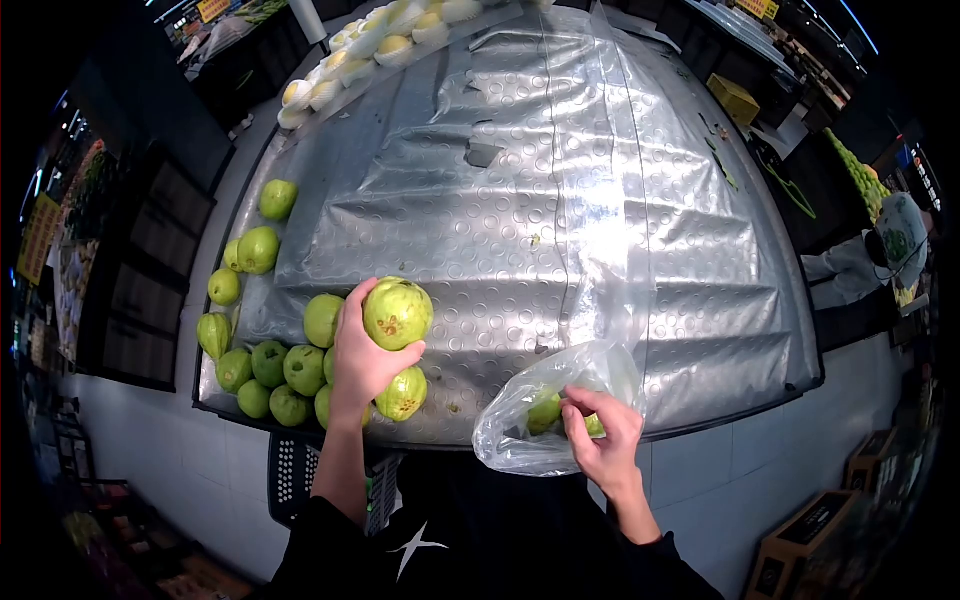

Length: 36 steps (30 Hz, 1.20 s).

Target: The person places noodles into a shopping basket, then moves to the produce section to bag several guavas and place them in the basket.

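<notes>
My left hand (368,368) is wrapped round a green guava (398,313) with brown blemishes on its skin. Just below that hand lies another spotted guava (403,395), and several more guavas (303,370) sit in a loose group to its left. At the front edge of the display, my right hand (608,440) has its fingers curled closed on a clear plastic bag (500,430). The bag's mouth gapes, and green guavas (545,413) show inside it, partly hidden by the hand and the film.
Silver padded sheeting (480,220) covers the display table. Pale fruits in foam nets (395,45) line its far left edge. A dark crate (290,475) stands below the front edge. A person (880,245) is at the right, and cardboard boxes (805,540) are on the floor.
</notes>
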### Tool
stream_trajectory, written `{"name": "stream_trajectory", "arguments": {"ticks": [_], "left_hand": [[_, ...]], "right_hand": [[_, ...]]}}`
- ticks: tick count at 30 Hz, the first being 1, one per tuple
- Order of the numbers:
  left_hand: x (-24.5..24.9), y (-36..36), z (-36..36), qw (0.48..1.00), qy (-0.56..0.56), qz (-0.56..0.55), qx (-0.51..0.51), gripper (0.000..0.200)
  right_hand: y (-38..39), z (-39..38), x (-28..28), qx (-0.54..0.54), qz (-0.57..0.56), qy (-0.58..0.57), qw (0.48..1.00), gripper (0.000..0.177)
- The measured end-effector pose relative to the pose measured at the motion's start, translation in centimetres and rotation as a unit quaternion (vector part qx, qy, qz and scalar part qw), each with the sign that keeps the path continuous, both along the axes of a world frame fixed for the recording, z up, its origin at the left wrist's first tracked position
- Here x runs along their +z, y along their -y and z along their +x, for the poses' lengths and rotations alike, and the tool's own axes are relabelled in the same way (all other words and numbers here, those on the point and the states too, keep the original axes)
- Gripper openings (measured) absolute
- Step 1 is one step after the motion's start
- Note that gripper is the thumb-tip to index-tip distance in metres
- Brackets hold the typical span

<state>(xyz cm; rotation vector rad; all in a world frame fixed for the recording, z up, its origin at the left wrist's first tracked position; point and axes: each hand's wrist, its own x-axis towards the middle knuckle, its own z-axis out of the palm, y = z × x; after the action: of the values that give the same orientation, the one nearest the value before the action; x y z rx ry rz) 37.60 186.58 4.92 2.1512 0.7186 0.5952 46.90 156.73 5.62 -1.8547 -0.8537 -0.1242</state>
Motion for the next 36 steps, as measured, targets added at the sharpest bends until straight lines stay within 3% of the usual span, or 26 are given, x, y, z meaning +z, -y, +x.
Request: {"name": "stream_trajectory", "arguments": {"ticks": [1, 2, 3, 4, 5, 7, 8, 9, 11, 13, 14, 15, 17, 18, 22, 31, 33, 34, 35, 36], "left_hand": [[-0.1, 0.3, 0.0, 1.000, 0.000, -0.001, -0.001, 0.089], [-0.3, 0.7, -0.1, 0.970, 0.122, -0.203, -0.056, 0.089], [-0.5, 1.0, -0.3, 0.882, 0.237, -0.394, -0.105, 0.089], [-1.1, 1.3, -0.7, 0.830, 0.255, -0.475, -0.139, 0.091], [-1.5, 1.8, -0.7, 0.829, 0.256, -0.477, -0.139, 0.091], [-2.0, 3.1, -0.5, 0.646, 0.280, -0.674, -0.223, 0.095], [-1.9, 3.6, -0.4, 0.637, 0.274, -0.685, -0.222, 0.098], [-2.0, 4.0, -0.5, 0.635, 0.272, -0.687, -0.225, 0.098], [-2.3, 4.9, -0.8, 0.749, 0.255, -0.579, -0.196, 0.099], [-0.9, 6.0, -0.4, 0.771, 0.251, -0.555, -0.185, 0.103], [-0.2, 6.5, -0.1, 0.806, 0.266, -0.488, -0.204, 0.105], [0.3, 6.9, 0.2, 0.835, 0.279, -0.419, -0.222, 0.108], [0.9, 7.6, 0.4, 0.831, 0.288, -0.404, -0.253, 0.112], [1.4, 8.3, 0.3, 0.833, 0.292, -0.387, -0.268, 0.113], [1.6, 10.0, 0.7, 0.810, 0.315, -0.362, -0.337, 0.114], [2.2, 10.2, 1.0, 0.799, 0.241, -0.372, -0.407, 0.112], [2.4, 9.3, 1.4, 0.817, 0.216, -0.307, -0.439, 0.106], [3.1, 9.3, 1.4, 0.855, 0.209, -0.267, -0.392, 0.082], [3.3, 8.9, 1.3, 0.855, 0.207, -0.270, -0.392, 0.082], [3.5, 8.2, 1.2, 0.895, 0.101, -0.176, -0.398, 0.068]], "right_hand": [[0.0, -0.1, 0.0, 0.001, -0.004, 0.003, 1.000, 0.020], [0.0, -0.2, -0.1, 0.001, -0.005, 0.002, 1.000, 0.020], [-0.1, -0.3, -0.2, -0.001, -0.002, -0.024, 1.000, 0.020], [-0.1, -0.5, -0.3, -0.004, 0.002, -0.050, 0.999, 0.020], [-0.2, -0.6, -0.2, -0.004, -0.001, -0.050, 0.999, 0.020], [-0.5, -0.7, 0.2, 0.020, 0.017, -0.085, 0.996, 0.022], [-0.5, -0.7, 0.3, 0.016, 0.015, -0.085, 0.996, 0.022], [-0.5, -0.7, 0.5, 0.037, 0.018, -0.094, 0.995, 0.024], [-0.6, -1.0, 0.9, 0.052, 0.021, -0.102, 0.993, 0.026], [-0.9, -1.2, 1.3, 0.063, 0.055, -0.152, 0.985, 0.035], [-0.4, -0.9, 0.9, 0.093, 0.017, -0.130, 0.987, 0.054], [-0.4, -1.0, 1.3, 0.088, 0.015, -0.126, 0.988, 0.054], [-1.0, -1.1, 2.3, 0.101, 0.027, -0.139, 0.985, 0.081], [-0.8, -0.8, 2.2, 0.122, -0.002, -0.125, 0.985, 0.111], [-1.7, -0.7, 2.6, 0.121, 0.032, -0.138, 0.982, 0.126], [1.1, -0.1, 2.3, 0.154, 0.095, -0.220, 0.959, 0.109], [2.3, 0.2, 1.8, 0.161, 0.146, -0.290, 0.932, 0.109], [2.8, 0.6, 1.6, 0.163, 0.168, -0.317, 0.919, 0.109], [3.3, 0.8, 1.7, 0.151, 0.180, -0.342, 0.910, 0.108], [3.9, 1.3, 1.9, 0.141, 0.185, -0.357, 0.905, 0.107]]}}
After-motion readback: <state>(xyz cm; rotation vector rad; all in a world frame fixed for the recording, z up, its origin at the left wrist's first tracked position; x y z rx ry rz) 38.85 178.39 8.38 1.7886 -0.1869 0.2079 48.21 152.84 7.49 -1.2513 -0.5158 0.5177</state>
